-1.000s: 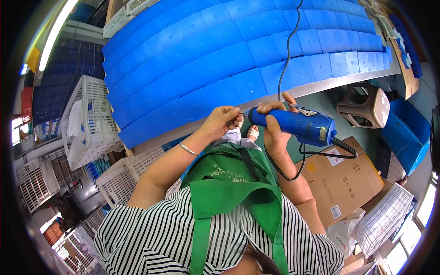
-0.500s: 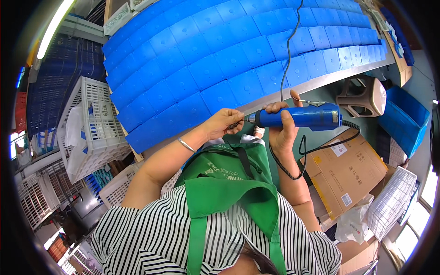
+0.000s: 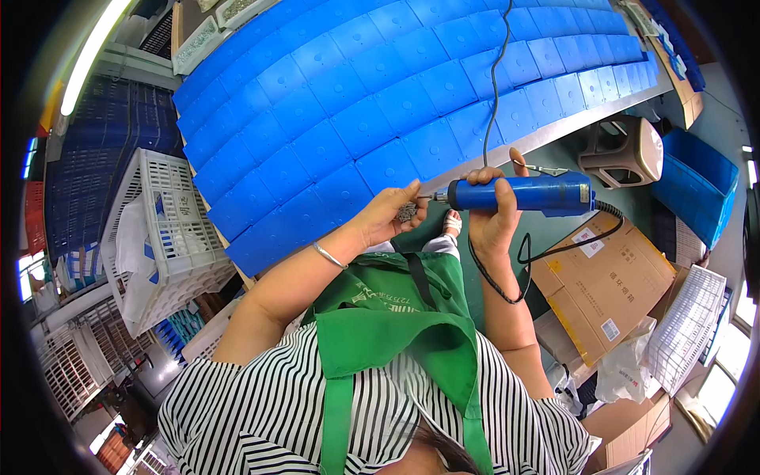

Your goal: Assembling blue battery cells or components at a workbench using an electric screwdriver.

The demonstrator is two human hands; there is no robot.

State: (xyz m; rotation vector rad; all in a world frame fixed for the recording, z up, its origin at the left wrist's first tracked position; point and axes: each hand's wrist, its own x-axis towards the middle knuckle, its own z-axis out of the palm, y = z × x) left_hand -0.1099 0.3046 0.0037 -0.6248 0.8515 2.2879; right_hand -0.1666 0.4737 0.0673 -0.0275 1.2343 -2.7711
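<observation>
My right hand (image 3: 494, 226) is wrapped round a blue electric screwdriver (image 3: 546, 195), held level with its tip pointing left. A thin metal lever runs along the top of the tool. Close to the bit, my left hand (image 3: 381, 218) pinches with thumb and forefinger at the tip. Small grey metal pieces, apparently screws (image 3: 407, 212), are cupped in its curled fingers. Whether a screw sits on the bit is too small to tell. Beyond both hands, rows of blue panels (image 3: 364, 127) lie close together on a table.
A black cord (image 3: 492, 119) crosses the panels, and a coiled cable (image 3: 608, 209) hangs from the screwdriver's rear. At right stand a beige stool (image 3: 633, 154), a blue bin (image 3: 697, 178) and a cardboard box (image 3: 602, 293). White plastic crates (image 3: 186, 214) are stacked at left.
Both hands and the screwdriver have shifted slightly right. My left fingers have loosened a little, so more of the small metal pieces shows. The panels appear slightly shifted in view.
</observation>
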